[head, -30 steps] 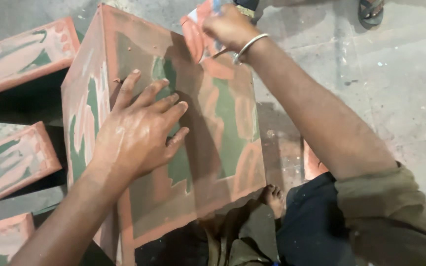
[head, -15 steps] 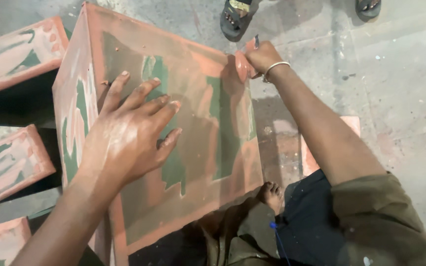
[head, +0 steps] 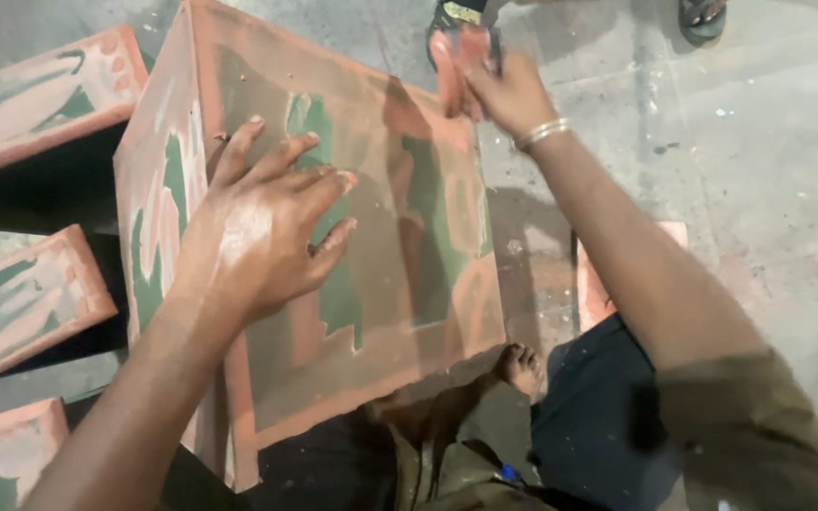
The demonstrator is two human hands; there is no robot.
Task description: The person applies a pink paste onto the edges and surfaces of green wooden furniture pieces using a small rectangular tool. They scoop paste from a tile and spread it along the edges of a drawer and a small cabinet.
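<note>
A large square slab [head: 371, 274], terracotta-red with patches of green and a dusty grey film, leans tilted against the person's lap, its lower edge near a bare foot [head: 521, 367] on the concrete floor [head: 769, 189]. The left hand [head: 257, 227] lies flat on the slab's face, just left of its middle, palm down, with the fingers [head: 319, 185] spread wide and dusted with pale powder. The right hand [head: 494, 80] is at the slab's upper right corner, the fingers curled shut around a small reddish piece [head: 449, 57] that touches the corner; motion blur hides what kind of piece it is. A metal bangle [head: 542, 132] circles the right wrist.

To the left of the slab, three more red blocks with smeared green and grey faces lie on the floor: one [head: 44, 95] by the slab's upper left edge, one [head: 21, 303] beside its lower left edge, and one [head: 11, 445] below that, near the left forearm. To the right of the slab, part of another red piece [head: 594, 284] shows behind the right forearm.

Beyond the slab's top edge, two sandalled feet [head: 461, 14] of another person stand on the floor, close to the right hand.
</note>
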